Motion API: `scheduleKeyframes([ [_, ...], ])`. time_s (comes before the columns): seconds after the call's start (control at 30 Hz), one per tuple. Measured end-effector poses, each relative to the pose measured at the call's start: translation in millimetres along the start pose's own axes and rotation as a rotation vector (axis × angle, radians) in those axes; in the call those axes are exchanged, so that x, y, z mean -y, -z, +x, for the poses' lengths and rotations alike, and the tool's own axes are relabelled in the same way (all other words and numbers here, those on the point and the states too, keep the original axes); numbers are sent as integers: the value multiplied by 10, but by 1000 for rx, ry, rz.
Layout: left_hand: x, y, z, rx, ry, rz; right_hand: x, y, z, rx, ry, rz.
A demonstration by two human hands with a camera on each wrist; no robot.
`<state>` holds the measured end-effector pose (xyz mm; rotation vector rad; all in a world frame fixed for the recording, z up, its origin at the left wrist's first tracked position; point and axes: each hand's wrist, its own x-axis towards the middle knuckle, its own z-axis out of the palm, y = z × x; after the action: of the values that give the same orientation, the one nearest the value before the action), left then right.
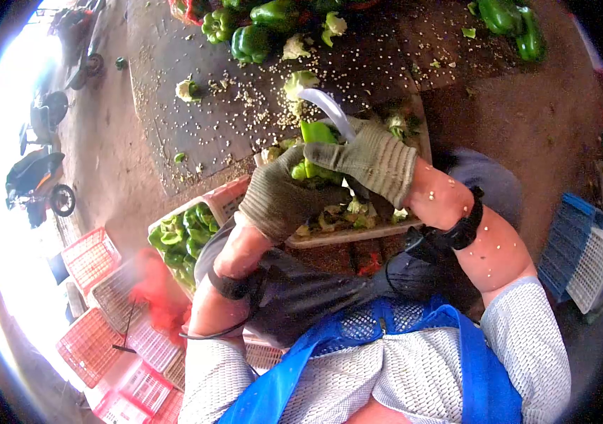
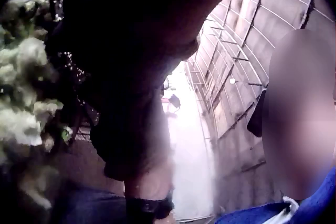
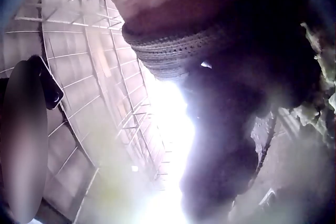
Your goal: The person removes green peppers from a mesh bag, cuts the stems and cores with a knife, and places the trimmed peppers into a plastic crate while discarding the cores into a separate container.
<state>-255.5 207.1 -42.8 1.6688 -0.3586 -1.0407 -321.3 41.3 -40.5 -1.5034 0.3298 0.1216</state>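
Blue strap (image 1: 488, 374), grn pepper (image 1: 318, 132) in L hand (image 1: 282, 201)

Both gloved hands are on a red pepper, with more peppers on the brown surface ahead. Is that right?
Not quite: the head view shows the pepper at the left hand and right hand is green, not red. The gloves and the other peppers on the brown surface are correct.

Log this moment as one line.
left hand: holds green pepper | right hand: grips curved white tool | crate below hands: pepper scraps | board: scattered seeds
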Motion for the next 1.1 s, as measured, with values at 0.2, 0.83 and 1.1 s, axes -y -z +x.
scheduleKeyframes([
  [0.2,-181,-25,85,14,-112,245,245,121,-103,116,-27,159],
  [0.83,-283,252,-12,443,111,-372,300,305,-274,69,-134,202],
  [1.1,-372,433,199,-148,74,-345,385,248,-270,-101,-9,368],
])
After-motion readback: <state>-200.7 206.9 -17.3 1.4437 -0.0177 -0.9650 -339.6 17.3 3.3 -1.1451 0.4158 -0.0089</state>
